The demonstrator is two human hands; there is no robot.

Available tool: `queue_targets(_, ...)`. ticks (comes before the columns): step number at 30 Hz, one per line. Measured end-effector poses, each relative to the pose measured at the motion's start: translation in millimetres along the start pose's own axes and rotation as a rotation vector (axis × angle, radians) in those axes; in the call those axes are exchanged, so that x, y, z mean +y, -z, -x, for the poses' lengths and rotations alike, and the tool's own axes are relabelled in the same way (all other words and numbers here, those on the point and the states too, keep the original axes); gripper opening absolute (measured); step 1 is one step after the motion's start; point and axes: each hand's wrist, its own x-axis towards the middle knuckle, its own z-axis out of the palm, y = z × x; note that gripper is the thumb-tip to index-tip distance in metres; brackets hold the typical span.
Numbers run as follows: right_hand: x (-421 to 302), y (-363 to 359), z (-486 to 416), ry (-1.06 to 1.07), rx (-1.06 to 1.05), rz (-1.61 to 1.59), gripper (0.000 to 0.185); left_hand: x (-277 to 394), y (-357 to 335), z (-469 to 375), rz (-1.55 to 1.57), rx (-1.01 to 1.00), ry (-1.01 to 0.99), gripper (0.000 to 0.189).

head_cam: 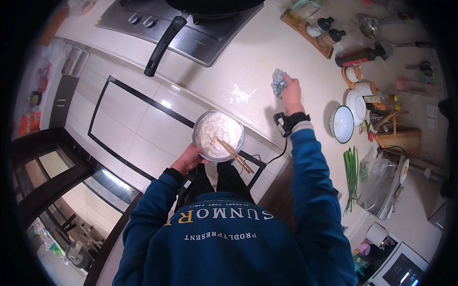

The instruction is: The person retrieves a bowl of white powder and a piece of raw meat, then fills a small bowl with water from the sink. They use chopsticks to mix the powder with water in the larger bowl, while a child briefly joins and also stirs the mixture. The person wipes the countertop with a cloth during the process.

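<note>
My left hand point(190, 157) grips the near left rim of a metal bowl point(195, 137), held off the counter in front of my body. White flour, partly clumped, fills much of the bowl point(214, 130). A pair of wooden chopsticks point(236, 157) leans in it, ends sticking out over the near right rim. Out over the countertop, my right hand point(292, 92) holds a crumpled blue-and-white cloth point(278, 83) against the surface. Left of the cloth lies a patch of spilled flour point(241, 95), close to the counter's front edge.
A gas hob point(200, 43) carries a black pan whose handle point(165, 46) juts over the counter edge. To the right stand an enamel bowl point(342, 124), white plates point(355, 107), scallions point(351, 178) and a dark bottle point(357, 56). Seasoning jars sit on a wooden tray point(307, 34).
</note>
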Motion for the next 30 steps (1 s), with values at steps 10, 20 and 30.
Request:
queue_targets(10,-19,0,65,0.249,0.042,0.126,0.027,-3,3,-2,0.000,-0.028,-0.023,0.049)
queue_targets(20,-78,-29,91,0.016,-0.093,-0.473,0.037,-3,3,-5,0.023,-0.028,0.005,0.054)
queue_targets(30,-68,-29,-24,0.333,0.028,-0.295,0.026,-7,-2,-3,0.070,-0.036,-0.042,0.041)
